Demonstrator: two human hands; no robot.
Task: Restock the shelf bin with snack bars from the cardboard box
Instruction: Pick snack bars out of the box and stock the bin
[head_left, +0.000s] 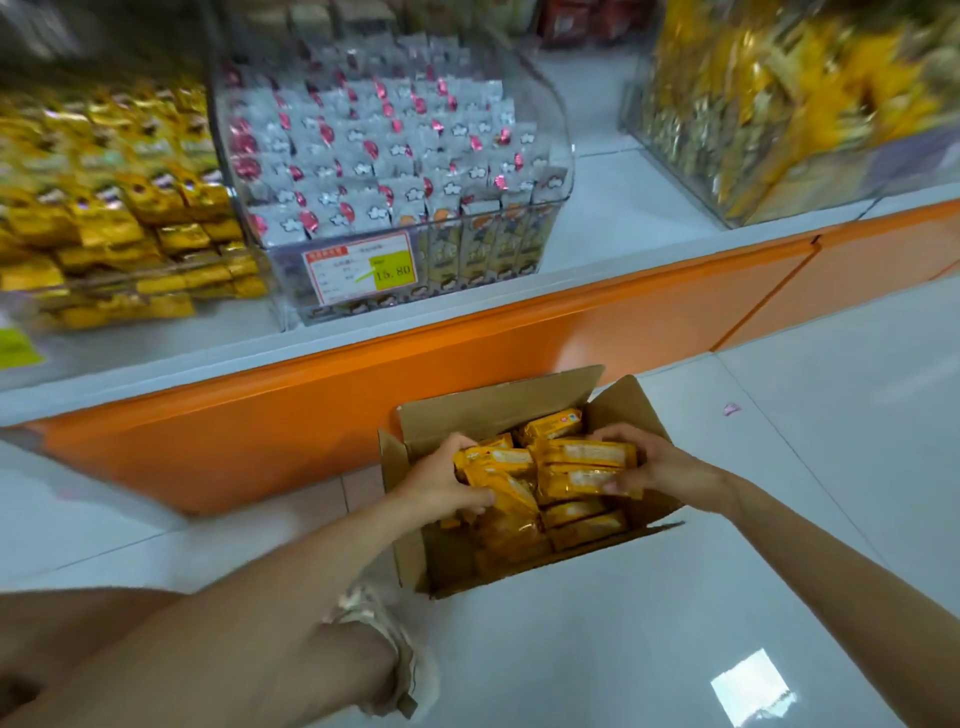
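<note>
Crosswise, snack bars (582, 453) lie left-to-right, gripped by both hands (441, 480) (657, 462)

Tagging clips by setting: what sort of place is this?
Likely a shop's snack aisle: clear plastic bin of wrapped snacks on an orange-fronted shelf, a red-bordered price tag, a brown cardboard box of yellow-wrapped bars.

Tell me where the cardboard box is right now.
Head view, lower centre: the box sits open on the floor, just in front of the orange shelf base, with the left hand and right hand inside it gripping snack bars.
</note>
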